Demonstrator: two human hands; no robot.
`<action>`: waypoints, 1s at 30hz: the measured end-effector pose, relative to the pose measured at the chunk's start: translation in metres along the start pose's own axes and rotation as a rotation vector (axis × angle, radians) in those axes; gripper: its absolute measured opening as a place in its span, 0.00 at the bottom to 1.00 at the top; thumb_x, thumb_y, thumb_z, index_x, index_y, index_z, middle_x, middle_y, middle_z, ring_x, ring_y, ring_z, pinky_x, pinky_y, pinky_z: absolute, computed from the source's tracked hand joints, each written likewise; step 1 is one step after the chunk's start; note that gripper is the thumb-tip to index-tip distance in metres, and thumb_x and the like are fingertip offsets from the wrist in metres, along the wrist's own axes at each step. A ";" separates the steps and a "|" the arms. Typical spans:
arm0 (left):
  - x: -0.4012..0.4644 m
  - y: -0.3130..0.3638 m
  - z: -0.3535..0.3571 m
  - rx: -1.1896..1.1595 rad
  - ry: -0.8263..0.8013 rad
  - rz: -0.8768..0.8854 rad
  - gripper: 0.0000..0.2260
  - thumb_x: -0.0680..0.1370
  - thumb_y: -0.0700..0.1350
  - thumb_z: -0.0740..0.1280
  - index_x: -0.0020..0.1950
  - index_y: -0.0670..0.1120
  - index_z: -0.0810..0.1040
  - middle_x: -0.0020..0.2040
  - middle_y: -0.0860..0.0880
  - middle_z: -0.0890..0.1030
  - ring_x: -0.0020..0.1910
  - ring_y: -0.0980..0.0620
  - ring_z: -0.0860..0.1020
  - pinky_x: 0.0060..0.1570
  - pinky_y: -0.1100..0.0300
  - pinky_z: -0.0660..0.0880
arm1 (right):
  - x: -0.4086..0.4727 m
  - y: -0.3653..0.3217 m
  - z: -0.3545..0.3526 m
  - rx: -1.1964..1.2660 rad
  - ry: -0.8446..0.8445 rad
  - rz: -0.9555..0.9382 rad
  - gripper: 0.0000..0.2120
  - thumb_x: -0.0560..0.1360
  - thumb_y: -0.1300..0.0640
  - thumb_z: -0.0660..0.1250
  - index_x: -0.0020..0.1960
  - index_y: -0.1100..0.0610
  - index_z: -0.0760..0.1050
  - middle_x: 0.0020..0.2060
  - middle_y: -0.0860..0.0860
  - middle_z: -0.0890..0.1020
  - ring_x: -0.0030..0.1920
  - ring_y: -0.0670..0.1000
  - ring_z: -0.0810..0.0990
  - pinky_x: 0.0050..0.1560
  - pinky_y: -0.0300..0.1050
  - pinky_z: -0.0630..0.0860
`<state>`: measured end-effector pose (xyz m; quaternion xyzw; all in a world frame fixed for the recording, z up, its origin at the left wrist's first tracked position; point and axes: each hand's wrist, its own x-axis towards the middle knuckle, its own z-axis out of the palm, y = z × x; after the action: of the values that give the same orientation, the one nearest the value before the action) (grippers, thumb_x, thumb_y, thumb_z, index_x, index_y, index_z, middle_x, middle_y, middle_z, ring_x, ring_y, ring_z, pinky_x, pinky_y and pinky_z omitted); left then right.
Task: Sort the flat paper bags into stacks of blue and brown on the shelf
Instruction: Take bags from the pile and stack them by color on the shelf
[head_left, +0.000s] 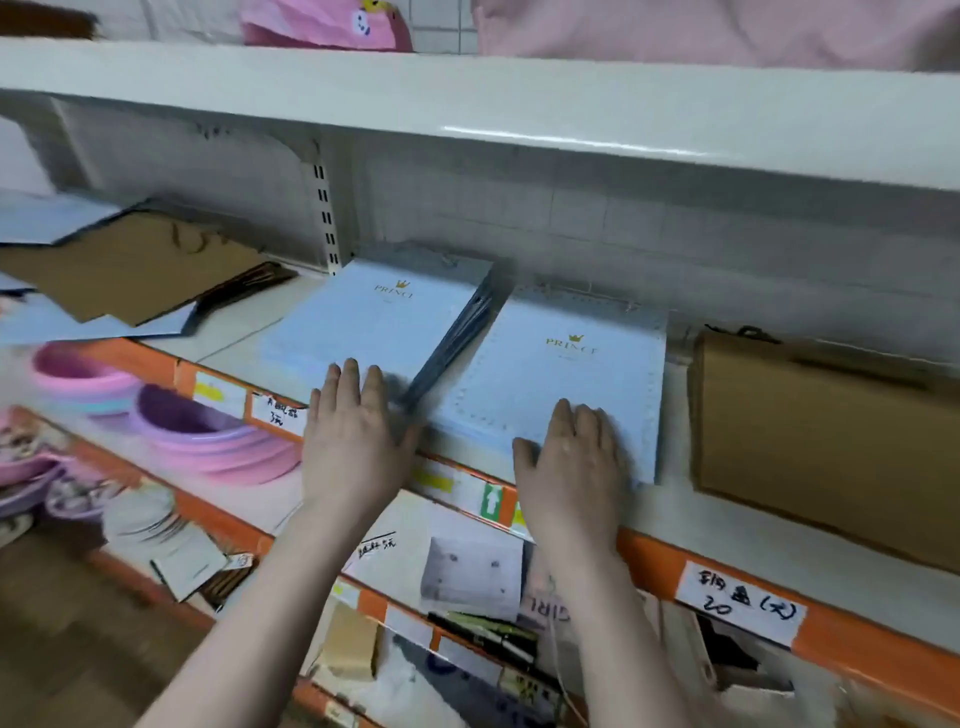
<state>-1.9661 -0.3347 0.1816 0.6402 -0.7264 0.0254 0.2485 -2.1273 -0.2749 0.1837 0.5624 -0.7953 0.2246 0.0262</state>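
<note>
Left hand (358, 431): my fingers lie straight and flat on the near edge of the left blue stack (374, 322).
Right hand (571, 457): flat, fingers together, pressing the right blue stack (561, 374).
Brown bags (826, 441): one stack just right of the blue, on the shelf (727, 525); loose ones (130, 270) far left, mixed with blue.
Handling: light, thin, glossy paper, likely slippery; I'd square stacks by their edges and lift from underneath.

White metal shelving (519, 109) with orange front rails (727, 577); pale gridded back panel (623, 223); brown floor (78, 649) below.
</note>
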 end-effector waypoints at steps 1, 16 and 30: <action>-0.007 -0.013 -0.005 0.019 -0.012 -0.041 0.30 0.75 0.50 0.67 0.71 0.36 0.64 0.72 0.34 0.62 0.73 0.36 0.58 0.71 0.45 0.54 | -0.002 -0.010 0.004 0.031 -0.007 -0.030 0.27 0.79 0.48 0.57 0.73 0.63 0.60 0.67 0.58 0.68 0.71 0.58 0.61 0.71 0.49 0.56; -0.019 -0.207 -0.076 0.130 0.137 -0.346 0.30 0.76 0.52 0.66 0.71 0.37 0.64 0.72 0.35 0.64 0.73 0.37 0.59 0.72 0.48 0.53 | -0.011 -0.203 0.077 0.157 0.032 -0.314 0.24 0.69 0.54 0.73 0.59 0.68 0.76 0.50 0.65 0.79 0.55 0.65 0.77 0.54 0.56 0.75; 0.045 -0.421 -0.130 0.069 0.154 -0.353 0.30 0.76 0.50 0.67 0.71 0.36 0.64 0.72 0.34 0.64 0.73 0.37 0.59 0.71 0.47 0.53 | -0.013 -0.411 0.132 0.140 -0.038 -0.319 0.26 0.78 0.49 0.61 0.71 0.61 0.64 0.63 0.58 0.72 0.66 0.57 0.67 0.66 0.49 0.62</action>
<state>-1.5288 -0.4056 0.1947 0.7620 -0.5804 0.0551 0.2818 -1.7222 -0.4241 0.1960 0.6861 -0.6787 0.2618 0.0070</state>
